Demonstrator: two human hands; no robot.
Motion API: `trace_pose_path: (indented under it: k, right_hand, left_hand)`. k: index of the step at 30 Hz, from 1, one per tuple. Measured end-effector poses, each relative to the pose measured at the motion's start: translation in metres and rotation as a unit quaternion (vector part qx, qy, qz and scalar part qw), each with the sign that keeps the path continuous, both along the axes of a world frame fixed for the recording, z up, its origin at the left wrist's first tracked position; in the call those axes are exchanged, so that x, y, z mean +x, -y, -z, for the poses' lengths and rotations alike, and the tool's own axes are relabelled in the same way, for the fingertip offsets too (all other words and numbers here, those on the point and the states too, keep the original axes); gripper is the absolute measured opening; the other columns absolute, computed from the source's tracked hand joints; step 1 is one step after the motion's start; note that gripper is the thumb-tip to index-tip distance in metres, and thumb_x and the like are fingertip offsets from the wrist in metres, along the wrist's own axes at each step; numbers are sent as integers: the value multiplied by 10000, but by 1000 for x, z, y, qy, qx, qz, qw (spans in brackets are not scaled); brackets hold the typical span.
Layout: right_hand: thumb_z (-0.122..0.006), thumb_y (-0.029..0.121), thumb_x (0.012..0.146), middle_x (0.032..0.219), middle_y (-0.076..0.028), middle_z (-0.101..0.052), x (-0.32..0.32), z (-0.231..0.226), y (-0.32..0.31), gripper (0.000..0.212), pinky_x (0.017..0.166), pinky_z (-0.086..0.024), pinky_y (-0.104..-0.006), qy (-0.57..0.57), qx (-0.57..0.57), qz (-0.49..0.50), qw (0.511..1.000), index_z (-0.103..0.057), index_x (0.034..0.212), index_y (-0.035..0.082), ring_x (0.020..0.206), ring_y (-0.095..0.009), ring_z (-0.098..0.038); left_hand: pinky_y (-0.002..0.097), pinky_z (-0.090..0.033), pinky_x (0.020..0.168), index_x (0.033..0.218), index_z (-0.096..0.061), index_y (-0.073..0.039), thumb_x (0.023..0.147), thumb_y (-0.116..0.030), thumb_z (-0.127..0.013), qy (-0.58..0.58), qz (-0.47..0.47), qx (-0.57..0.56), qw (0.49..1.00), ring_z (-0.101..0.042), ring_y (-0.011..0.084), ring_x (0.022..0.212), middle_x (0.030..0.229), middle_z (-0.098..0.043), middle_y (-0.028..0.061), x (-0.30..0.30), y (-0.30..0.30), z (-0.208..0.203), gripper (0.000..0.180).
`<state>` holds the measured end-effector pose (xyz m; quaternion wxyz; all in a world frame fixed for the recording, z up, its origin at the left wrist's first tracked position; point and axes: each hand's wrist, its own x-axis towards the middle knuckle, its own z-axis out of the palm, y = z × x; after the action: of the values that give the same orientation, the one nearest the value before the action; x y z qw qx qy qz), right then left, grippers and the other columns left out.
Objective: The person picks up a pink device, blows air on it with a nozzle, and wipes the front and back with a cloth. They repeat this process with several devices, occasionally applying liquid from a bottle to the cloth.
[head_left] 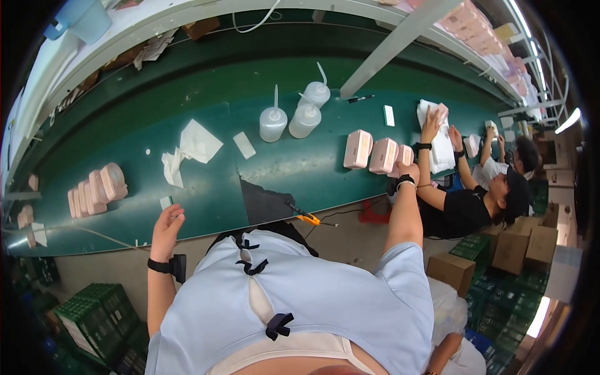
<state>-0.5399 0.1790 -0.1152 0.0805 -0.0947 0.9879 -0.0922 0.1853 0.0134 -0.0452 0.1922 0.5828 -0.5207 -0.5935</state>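
My left hand [166, 229] hovers at the table's near edge with loosely bent fingers and nothing in it. Just beyond its fingertips lies a small white-and-green block [165, 202]. On the right, my arm is stretched out, and my right hand [409, 171] closes on the nearest of a few pink cases at its lower end; the fingertips are partly hidden. That rounded pink case [405, 154] stands beside two others, a middle pink case [384, 155] and a left pink case [358, 150]. A row of several pink cases [94, 192] leans together at the left.
Squeeze bottles [273, 124] with thin spouts stand mid-table. Nearby are crumpled white cloths [200, 141], a white block [244, 145], a black mat [265, 201] and an orange-handled tool [307, 218]. A co-worker [462, 206] handles white cloth [441, 147] at right. A slanted post [400, 47] rises behind.
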Motion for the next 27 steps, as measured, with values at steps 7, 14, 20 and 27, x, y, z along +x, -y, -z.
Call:
trace_pose_path:
  k: [7, 14, 20, 27]
  right_hand:
    - [-659, 459, 717, 1088, -279, -645, -15, 20, 27, 591, 926, -486, -470, -23, 55, -75, 995, -686, 1033, -39, 1072, -423, -613]
    - [-655, 478, 725, 1037, -281, -663, -65, 35, 13, 627, 859, -510, -440, 8, 12, -162, 987, -666, 1040, -64, 1013, -406, -645]
    - [-725, 363, 714, 982, -221, -696, -56, 14, 36, 561, 835, -509, -402, 53, 33, -135, 989, -641, 1032, -91, 925, -361, -666]
    - [-710, 225, 822, 1105, -204, -670, -64, 37, -35, 443, 909, -469, -366, -138, -189, -173, 957, -609, 1136, -70, 1008, -305, -634]
  left_hand:
    - [277, -444, 902, 1304, -525, -57, 936, -184, -614, -14, -37, 1, 999, -577, 149, 1062, 1219, -605, 72, 1, -16, -11, 400]
    - [307, -464, 923, 1271, -542, 7, 896, -176, -661, 23, -80, -31, 996, -587, 186, 1079, 1212, -607, 128, 16, 6, 6, 434]
    - [361, -469, 932, 1262, -541, 35, 832, -245, -719, 135, -196, -117, 964, -590, 266, 1105, 1211, -606, 187, 69, 45, 46, 543]
    - [464, -437, 957, 1235, -543, 11, 720, -284, -792, 424, -215, -290, 830, -548, 409, 1088, 1122, -601, 244, 126, 139, 71, 644]
